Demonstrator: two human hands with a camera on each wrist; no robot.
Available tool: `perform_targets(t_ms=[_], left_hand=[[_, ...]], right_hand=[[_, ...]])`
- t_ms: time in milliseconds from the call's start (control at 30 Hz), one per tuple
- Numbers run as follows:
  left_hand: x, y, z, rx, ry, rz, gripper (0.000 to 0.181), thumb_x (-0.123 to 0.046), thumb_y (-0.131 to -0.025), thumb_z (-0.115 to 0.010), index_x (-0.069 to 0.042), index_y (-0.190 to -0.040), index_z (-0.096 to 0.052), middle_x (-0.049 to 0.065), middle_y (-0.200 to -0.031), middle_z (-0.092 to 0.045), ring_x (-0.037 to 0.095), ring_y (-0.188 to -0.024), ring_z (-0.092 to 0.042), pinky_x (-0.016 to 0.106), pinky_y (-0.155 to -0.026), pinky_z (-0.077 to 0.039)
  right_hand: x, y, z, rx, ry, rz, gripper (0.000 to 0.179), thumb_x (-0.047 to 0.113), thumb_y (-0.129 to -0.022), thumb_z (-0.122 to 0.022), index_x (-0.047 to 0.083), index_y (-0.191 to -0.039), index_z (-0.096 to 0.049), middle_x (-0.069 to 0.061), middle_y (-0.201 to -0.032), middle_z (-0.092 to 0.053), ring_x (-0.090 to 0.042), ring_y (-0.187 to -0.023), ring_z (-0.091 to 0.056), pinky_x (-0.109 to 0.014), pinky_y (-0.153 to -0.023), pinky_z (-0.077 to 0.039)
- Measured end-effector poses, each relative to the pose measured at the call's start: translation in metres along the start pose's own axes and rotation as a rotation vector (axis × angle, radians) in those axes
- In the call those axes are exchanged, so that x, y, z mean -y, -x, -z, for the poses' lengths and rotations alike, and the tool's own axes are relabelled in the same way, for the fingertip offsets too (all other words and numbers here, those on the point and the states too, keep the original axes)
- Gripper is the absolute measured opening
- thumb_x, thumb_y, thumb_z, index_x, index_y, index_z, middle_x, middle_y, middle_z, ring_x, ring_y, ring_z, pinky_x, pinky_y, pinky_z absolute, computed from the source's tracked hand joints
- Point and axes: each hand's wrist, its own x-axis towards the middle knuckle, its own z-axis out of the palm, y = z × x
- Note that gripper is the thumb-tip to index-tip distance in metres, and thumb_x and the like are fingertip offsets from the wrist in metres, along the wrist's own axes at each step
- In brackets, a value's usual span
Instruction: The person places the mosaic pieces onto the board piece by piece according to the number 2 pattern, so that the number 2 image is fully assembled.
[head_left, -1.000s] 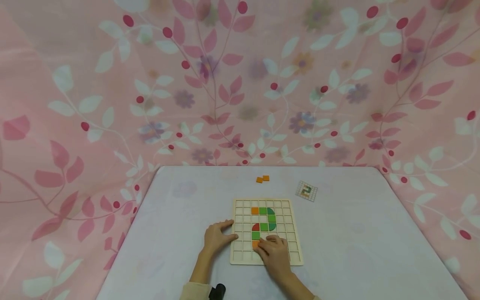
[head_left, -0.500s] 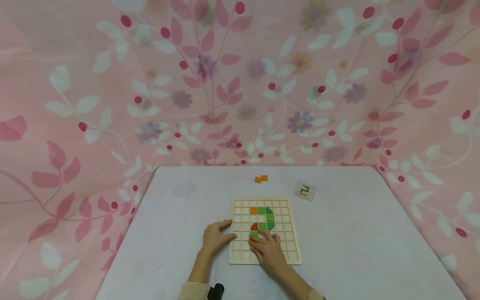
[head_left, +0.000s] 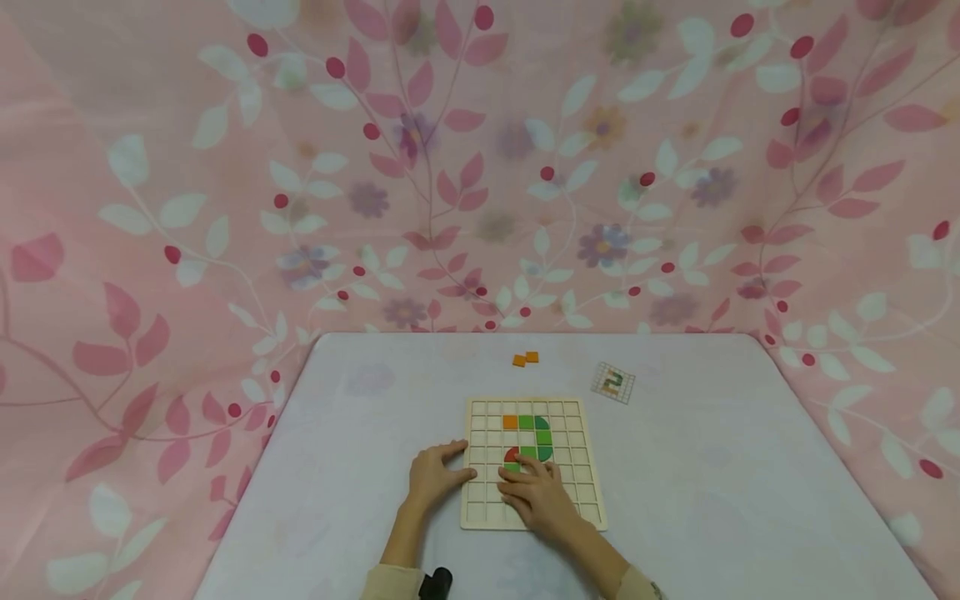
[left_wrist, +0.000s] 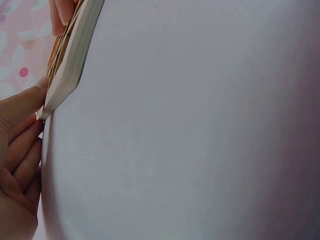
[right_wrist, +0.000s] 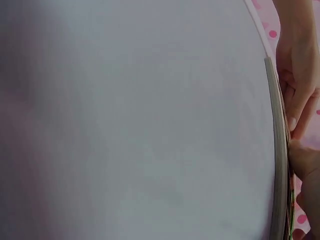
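A pale wooden grid board lies on the table in the head view. Set in its squares are an orange tile, several green tiles, dark green rounded tiles and a red rounded tile. My left hand rests at the board's left edge, thumb and index finger spread apart along it. Over the lower middle squares, my right hand has its fingers extended, their tips on the tiles below the red one. Those fingers hide the orange tile at the lower end of the row.
Two loose orange tiles lie behind the board. To their right is a small grid-printed card showing a similar coloured figure. A white cloth covers the table, and a pink floral curtain hangs behind.
My right hand's fingers have shifted from pinching at the lower orange tile to lying extended over it and the green tile above. The left hand has stayed at the board's edge.
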Motion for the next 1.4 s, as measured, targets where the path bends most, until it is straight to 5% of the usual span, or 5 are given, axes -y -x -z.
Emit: perform_targets(t_ms=[200, 433, 533, 833, 1400], left_hand=[[0.001, 0.000, 0.000, -0.005, 0.001, 0.002, 0.052, -0.032, -0.066, -0.082, -0.010, -0.112, -0.070, 0.015, -0.113, -0.067, 0.035, -0.106, -0.062, 0.049, -0.088, -0.047], [0.000, -0.001, 0.000, 0.006, 0.009, 0.002, 0.053, -0.031, -0.067, -0.082, -0.010, -0.113, -0.070, 0.015, -0.113, -0.066, 0.034, -0.107, -0.061, 0.050, -0.089, -0.047], [0.000, -0.002, 0.000, 0.002, 0.003, -0.005, 0.052, -0.031, -0.067, -0.082, -0.010, -0.113, -0.070, 0.015, -0.113, -0.067, 0.034, -0.107, -0.062, 0.049, -0.089, -0.047], [0.002, 0.000, -0.001, 0.009, 0.007, 0.006, 0.052, -0.031, -0.067, -0.082, -0.009, -0.113, -0.070, 0.016, -0.114, -0.066, 0.035, -0.107, -0.061, 0.050, -0.089, -0.047], [0.003, -0.001, -0.001, 0.004, 0.001, -0.010, 0.052, -0.030, -0.067, -0.082, -0.008, -0.113, -0.070, 0.015, -0.113, -0.066, 0.034, -0.107, -0.062, 0.049, -0.088, -0.048]], right_hand=[[-0.026, -0.022, 0.002, -0.196, -0.164, 0.030, 0.022, 0.013, -0.074, -0.078, 0.005, -0.093, -0.074, -0.002, -0.091, -0.073, -0.022, -0.087, -0.061, -0.040, -0.073, -0.042], [-0.082, -0.070, 0.000, -0.375, -0.027, -0.067, 0.023, 0.002, -0.073, -0.076, -0.004, -0.095, -0.071, -0.015, -0.085, -0.065, -0.029, -0.077, -0.057, -0.042, -0.067, -0.047], [-0.101, -0.090, 0.000, -0.270, 0.035, -0.163, 0.028, 0.007, -0.080, -0.071, -0.002, -0.106, -0.068, -0.020, -0.098, -0.063, -0.036, -0.086, -0.056, -0.049, -0.069, -0.047], [-0.100, -0.136, 0.012, 0.373, 0.105, -0.463, 0.052, 0.031, -0.098, -0.047, 0.009, -0.144, -0.036, -0.016, -0.151, -0.028, -0.045, -0.133, -0.025, -0.065, -0.100, -0.024], [-0.111, -0.152, 0.023, 0.578, 0.088, -0.575, 0.065, 0.046, -0.098, -0.039, 0.014, -0.151, -0.020, -0.012, -0.157, -0.012, -0.043, -0.141, -0.001, -0.067, -0.107, -0.008]])
